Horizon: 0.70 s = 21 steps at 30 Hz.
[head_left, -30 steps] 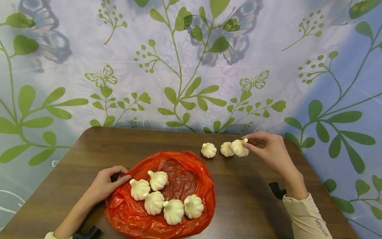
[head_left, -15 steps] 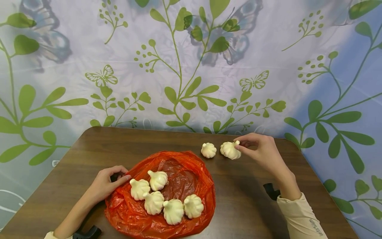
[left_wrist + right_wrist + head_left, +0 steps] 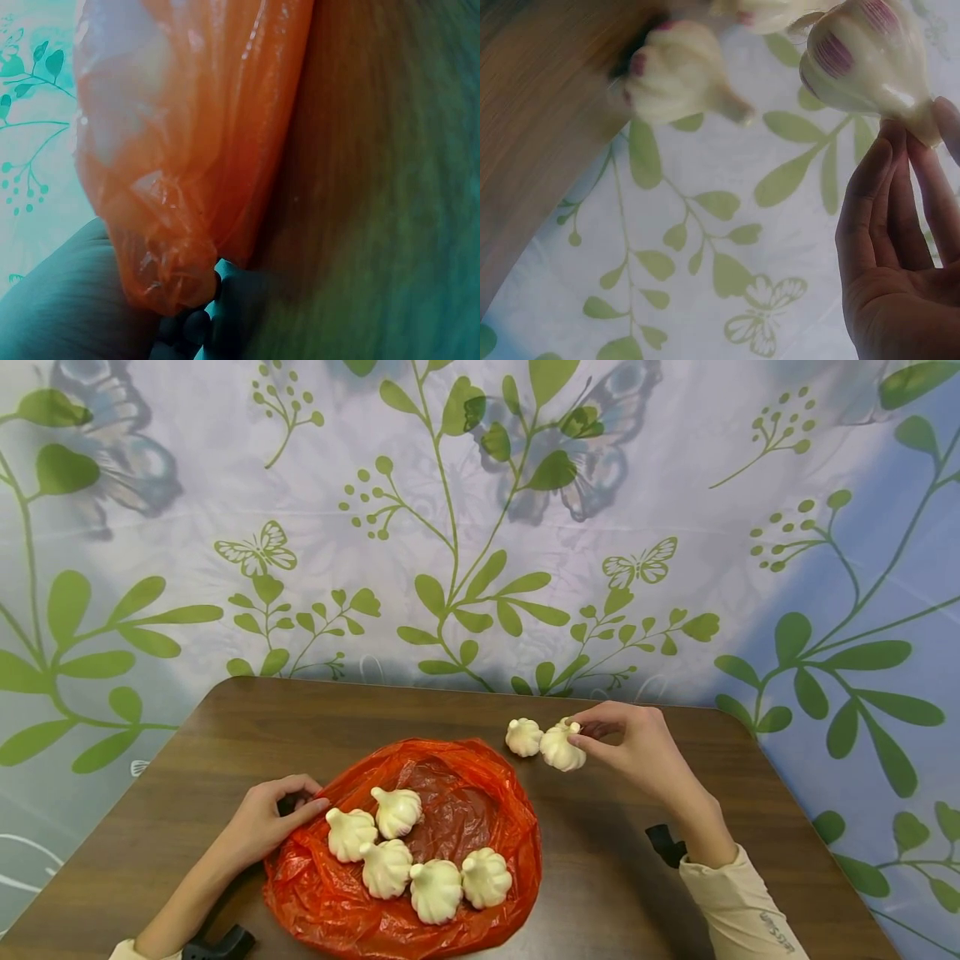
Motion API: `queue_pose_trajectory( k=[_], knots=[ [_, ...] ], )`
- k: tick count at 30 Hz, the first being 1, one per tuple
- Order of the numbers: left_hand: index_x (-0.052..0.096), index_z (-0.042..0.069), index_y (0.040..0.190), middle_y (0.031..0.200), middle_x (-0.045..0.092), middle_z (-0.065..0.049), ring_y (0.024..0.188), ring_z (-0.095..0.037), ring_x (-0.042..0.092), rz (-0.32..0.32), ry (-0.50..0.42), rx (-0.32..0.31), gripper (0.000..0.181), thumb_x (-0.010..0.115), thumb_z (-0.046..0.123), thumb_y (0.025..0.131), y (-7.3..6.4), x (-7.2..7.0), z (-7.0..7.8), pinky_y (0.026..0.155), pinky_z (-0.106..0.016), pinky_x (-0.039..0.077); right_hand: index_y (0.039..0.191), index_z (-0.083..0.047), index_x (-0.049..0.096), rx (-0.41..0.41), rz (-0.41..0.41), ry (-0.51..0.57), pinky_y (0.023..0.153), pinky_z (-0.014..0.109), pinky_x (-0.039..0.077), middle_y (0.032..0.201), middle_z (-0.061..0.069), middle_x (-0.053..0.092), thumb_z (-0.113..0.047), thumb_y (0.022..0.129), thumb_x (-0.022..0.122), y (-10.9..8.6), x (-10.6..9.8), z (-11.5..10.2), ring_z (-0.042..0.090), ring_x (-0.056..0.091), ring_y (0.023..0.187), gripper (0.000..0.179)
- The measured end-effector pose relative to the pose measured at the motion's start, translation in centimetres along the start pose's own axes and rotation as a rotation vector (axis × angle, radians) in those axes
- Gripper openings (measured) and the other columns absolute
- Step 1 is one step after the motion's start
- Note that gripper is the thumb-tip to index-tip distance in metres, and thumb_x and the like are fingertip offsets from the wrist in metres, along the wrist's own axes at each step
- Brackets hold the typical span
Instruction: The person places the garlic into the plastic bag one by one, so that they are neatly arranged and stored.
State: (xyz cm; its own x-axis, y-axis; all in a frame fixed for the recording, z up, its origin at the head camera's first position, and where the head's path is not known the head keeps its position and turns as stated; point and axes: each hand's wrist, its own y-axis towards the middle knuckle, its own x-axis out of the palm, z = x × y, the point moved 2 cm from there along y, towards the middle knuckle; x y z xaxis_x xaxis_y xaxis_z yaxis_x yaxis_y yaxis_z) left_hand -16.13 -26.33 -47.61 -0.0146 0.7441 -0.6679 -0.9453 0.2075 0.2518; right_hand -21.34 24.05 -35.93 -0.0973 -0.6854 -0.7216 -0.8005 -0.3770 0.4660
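My right hand (image 3: 641, 752) pinches a pale garlic bulb (image 3: 562, 750) by its stem, above the far right part of the table. In the right wrist view the held bulb's purple-streaked base faces up past the fingertips (image 3: 881, 154). Close behind it a second bulb is mostly hidden in the head view, and a third garlic bulb (image 3: 523, 737) lies just left. My left hand (image 3: 266, 818) holds the left rim of a red plastic bag (image 3: 453, 806), spread wide. Several garlic bulbs (image 3: 387, 869) lie inside, toward its left and near side.
The brown wooden table (image 3: 637, 877) ends at a leaf-and-butterfly patterned backdrop (image 3: 480, 527). Black wrist mounts sit at both wrists, the left one (image 3: 221, 943) near the table's front edge.
The right hand has moved left and slightly nearer with the garlic bulb, passing in front of the second bulb. The left hand and the bag stay put.
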Motion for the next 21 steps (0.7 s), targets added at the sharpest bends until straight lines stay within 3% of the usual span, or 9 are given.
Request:
queue_pose_trajectory(
  k=[7, 13, 21],
  knots=[
    [0.072, 0.029, 0.093, 0.074, 0.058, 0.01, 0.068, -0.006, 0.052, 0.001, 0.012, 0.014, 0.012, 0.079, 0.02, 0.097, 0.0, 0.0, 0.1, 0.061, -0.025, 0.044, 0.105, -0.019, 0.082, -0.058, -0.036, 0.035, 0.074, 0.029, 0.06, 0.093, -0.013, 0.075, -0.017, 0.088, 0.088, 0.3, 1.1, -1.7, 0.004, 0.069, 0.08, 0.018],
    [0.072, 0.029, 0.094, 0.075, 0.058, 0.01, 0.068, -0.007, 0.052, -0.002, 0.006, 0.012, 0.011, 0.078, 0.02, 0.097, 0.0, 0.0, -0.1, 0.061, -0.025, 0.044, 0.105, -0.017, 0.082, -0.046, -0.057, 0.055, 0.07, 0.027, 0.059, 0.094, -0.011, 0.076, -0.016, 0.087, 0.088, 0.4, 1.8, -2.0, 0.005, 0.07, 0.079, 0.019],
    [0.072, 0.029, 0.094, 0.075, 0.059, 0.01, 0.068, -0.007, 0.053, 0.001, 0.008, 0.014, 0.011, 0.079, 0.021, 0.097, 0.0, 0.1, -0.3, 0.062, -0.024, 0.045, 0.105, -0.02, 0.082, -0.033, -0.108, 0.093, 0.074, 0.041, 0.063, 0.094, -0.012, 0.075, -0.021, 0.09, 0.087, 0.5, 3.0, -3.0, 0.004, 0.067, 0.08, 0.016]
  ],
)
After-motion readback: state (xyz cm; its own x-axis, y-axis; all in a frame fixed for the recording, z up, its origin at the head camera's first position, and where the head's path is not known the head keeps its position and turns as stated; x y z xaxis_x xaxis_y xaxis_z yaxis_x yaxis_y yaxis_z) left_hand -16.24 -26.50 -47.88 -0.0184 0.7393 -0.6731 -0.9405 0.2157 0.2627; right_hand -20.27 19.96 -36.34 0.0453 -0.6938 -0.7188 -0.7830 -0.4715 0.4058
